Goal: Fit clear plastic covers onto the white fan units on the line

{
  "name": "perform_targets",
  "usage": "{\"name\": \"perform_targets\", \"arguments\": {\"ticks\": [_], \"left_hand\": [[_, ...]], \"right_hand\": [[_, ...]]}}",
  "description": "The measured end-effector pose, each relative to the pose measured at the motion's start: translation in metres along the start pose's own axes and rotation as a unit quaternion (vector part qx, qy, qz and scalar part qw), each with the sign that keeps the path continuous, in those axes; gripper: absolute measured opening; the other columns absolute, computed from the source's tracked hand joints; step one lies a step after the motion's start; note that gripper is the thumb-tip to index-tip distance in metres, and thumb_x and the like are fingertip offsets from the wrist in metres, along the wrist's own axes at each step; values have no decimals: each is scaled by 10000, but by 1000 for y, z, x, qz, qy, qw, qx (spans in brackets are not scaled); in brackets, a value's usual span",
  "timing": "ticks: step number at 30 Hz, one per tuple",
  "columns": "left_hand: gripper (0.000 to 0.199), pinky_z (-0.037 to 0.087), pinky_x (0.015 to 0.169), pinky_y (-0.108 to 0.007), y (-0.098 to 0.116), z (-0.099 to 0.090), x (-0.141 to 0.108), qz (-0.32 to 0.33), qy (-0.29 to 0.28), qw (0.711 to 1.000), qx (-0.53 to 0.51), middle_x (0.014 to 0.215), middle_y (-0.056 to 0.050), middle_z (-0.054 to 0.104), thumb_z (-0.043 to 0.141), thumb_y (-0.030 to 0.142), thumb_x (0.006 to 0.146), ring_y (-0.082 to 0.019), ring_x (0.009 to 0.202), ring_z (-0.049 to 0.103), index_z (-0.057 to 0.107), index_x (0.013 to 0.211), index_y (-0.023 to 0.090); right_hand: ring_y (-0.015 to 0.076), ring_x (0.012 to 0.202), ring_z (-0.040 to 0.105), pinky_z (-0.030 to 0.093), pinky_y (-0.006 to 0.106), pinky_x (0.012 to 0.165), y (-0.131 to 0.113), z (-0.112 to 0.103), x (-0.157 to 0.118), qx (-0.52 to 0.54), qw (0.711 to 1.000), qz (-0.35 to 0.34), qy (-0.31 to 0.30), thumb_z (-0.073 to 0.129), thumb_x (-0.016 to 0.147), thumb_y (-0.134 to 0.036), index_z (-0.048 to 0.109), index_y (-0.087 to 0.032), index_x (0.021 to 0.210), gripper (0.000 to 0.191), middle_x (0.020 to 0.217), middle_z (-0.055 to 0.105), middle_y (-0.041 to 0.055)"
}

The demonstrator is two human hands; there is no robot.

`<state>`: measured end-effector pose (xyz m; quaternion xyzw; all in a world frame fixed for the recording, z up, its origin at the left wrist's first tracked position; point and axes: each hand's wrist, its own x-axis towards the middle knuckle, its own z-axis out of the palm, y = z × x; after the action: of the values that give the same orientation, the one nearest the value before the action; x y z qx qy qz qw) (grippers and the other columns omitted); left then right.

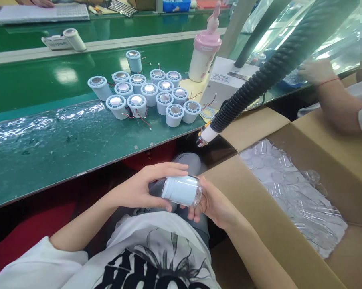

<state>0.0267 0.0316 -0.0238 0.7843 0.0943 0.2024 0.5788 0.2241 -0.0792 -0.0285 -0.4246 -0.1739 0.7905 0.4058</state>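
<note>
Over my lap, a light blue cylindrical part (183, 190) lies on its side inside a clear plastic cup (198, 192). My right hand (212, 204) grips the cup's closed end, its fingers curled beneath. From the left, my left hand (144, 186) curves around the blue part's other end, fingers along the top and thumb below. Several similar light blue parts with round silver centres (149, 92) stand grouped on the green bench (63, 140), thin red and black wires trailing from some of them.
A ribbed black hose (249, 94) with a metal-tipped nozzle (202, 138) hangs above my right hand. At right, an open cardboard box (259, 224) holds several clear plastic cups (301, 196). A pink-lidded bottle (206, 52) stands behind; another person's arm (334, 92) reaches in at right.
</note>
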Motion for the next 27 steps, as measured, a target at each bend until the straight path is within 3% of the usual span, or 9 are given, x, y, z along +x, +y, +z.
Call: {"name": "perform_targets", "arguments": {"ticks": [8,12,14,16,18,19,21,24,27], "left_hand": [[704,414,1073,-417,-4,1,0,19,-8,999,44,1418,-104,501,805,177,686,-274,1279,503,524,1320,299],[678,477,1009,-373,3,5,-1,-42,13,999,20,1337,-97,550,780,214,719,-259,1225,541,498,1333,276],[660,513,959,-350,8,7,-1,-100,23,995,-13,1299,-94,563,758,248,748,-246,1163,580,480,1345,265],[626,537,914,-328,11,9,-1,-146,30,988,-51,1279,-89,569,732,285,777,-227,1099,610,475,1348,262],[606,558,855,-308,13,9,-2,-171,31,982,-80,1267,-88,578,711,323,798,-216,1040,630,476,1353,263],[614,564,831,-302,13,9,-2,-175,28,980,-88,1259,-87,586,710,338,798,-211,1011,640,475,1360,267],[683,559,854,-315,12,8,-3,-169,18,981,-92,1284,-90,582,741,342,768,-224,1033,639,460,1387,280],[769,501,989,-365,11,6,-2,-141,6,986,-92,1402,-101,507,781,277,729,-267,1207,562,435,1415,300],[702,488,1013,-380,9,5,0,-152,-3,979,-137,1433,-115,481,728,221,784,-266,1238,552,434,1418,296]], "right_hand": [[57,334,536,375,111,303,1,-2,1,2,995,95,-43,122,935,-667,618,-118,709,774,541,623,45],[93,383,533,424,174,334,9,-8,1,-140,988,-68,-5,235,835,-796,641,-120,905,792,605,630,46],[185,699,686,581,279,561,11,-14,-1,-254,936,-240,42,438,803,-761,554,-175,1206,721,979,693,120],[267,1145,609,555,403,902,12,-20,-3,-382,832,-399,50,670,796,-550,410,-295,1382,690,1386,520,125],[265,1325,468,450,440,1056,11,-25,-3,-477,733,-484,26,739,805,-270,423,-378,1383,668,1494,424,67],[253,1334,462,438,437,1070,10,-26,-4,-495,715,-494,18,720,813,-182,468,-391,1354,632,1480,449,52],[249,1281,522,487,417,1024,10,-25,-4,-452,763,-461,18,707,824,-188,538,-368,1307,542,1424,523,56],[273,1096,643,573,410,869,11,-20,-6,-291,902,-314,53,702,819,-409,583,-295,1284,493,1242,659,85],[251,913,689,588,397,782,9,-19,-10,-242,936,-246,71,729,780,-442,651,-276,1216,472,1152,696,80]]}}
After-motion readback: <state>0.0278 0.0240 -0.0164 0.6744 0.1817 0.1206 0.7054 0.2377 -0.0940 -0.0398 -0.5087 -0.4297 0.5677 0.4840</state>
